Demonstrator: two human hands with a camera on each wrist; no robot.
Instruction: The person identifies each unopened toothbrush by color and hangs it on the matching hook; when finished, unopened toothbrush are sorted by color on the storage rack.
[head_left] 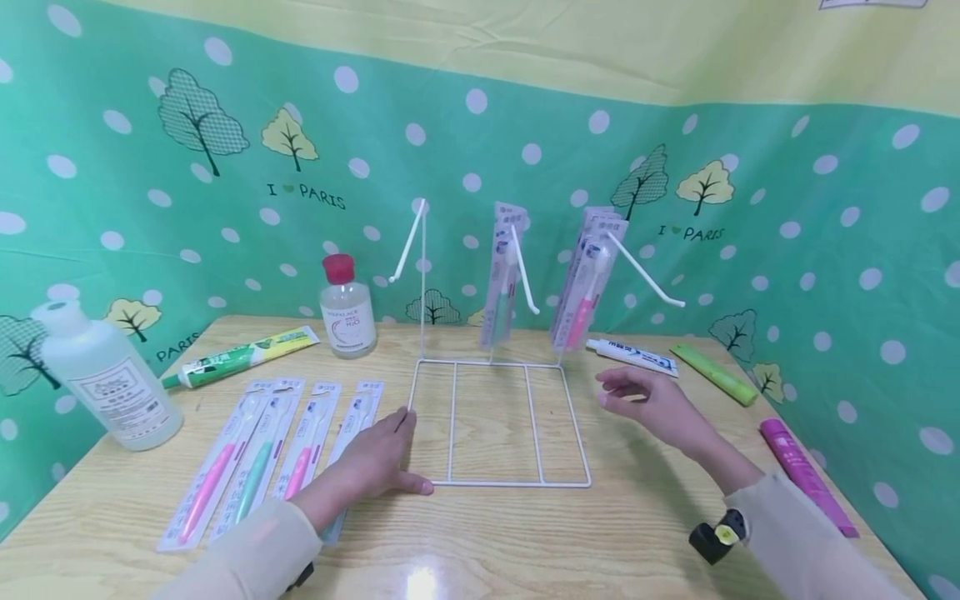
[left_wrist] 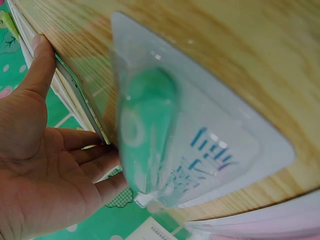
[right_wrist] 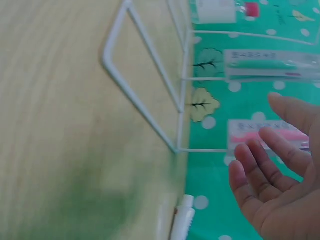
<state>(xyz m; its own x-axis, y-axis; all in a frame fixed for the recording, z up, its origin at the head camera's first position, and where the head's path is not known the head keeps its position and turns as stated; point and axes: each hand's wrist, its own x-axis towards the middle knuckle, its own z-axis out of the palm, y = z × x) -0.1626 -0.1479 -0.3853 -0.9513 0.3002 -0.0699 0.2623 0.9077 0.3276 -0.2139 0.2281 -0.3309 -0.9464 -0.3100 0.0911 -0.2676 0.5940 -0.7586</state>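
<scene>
A white wire rack (head_left: 566, 425) stands mid-table with three prongs. Packaged toothbrushes with pink handles (head_left: 585, 312) hang on its right prong, and a packaged green toothbrush (head_left: 501, 292) on the middle one; the left prong (head_left: 408, 243) is bare. My left hand (head_left: 378, 457) is at the left side of the rack's base, thumb by the front corner, partly over a packaged toothbrush (head_left: 356, 421) lying there. In the left wrist view a green-handled packaged toothbrush (left_wrist: 150, 115) lies close beside that hand. My right hand (head_left: 652, 404) hovers right of the rack, fingers loosely bent and holding nothing.
More packaged toothbrushes (head_left: 213, 475) lie at the left. Behind them are a green toothpaste tube (head_left: 247, 357), a white bottle (head_left: 112, 383) and a red-capped bottle (head_left: 348, 317). At right lie a white tube (head_left: 633, 357), a green box (head_left: 716, 375) and a magenta tube (head_left: 806, 475).
</scene>
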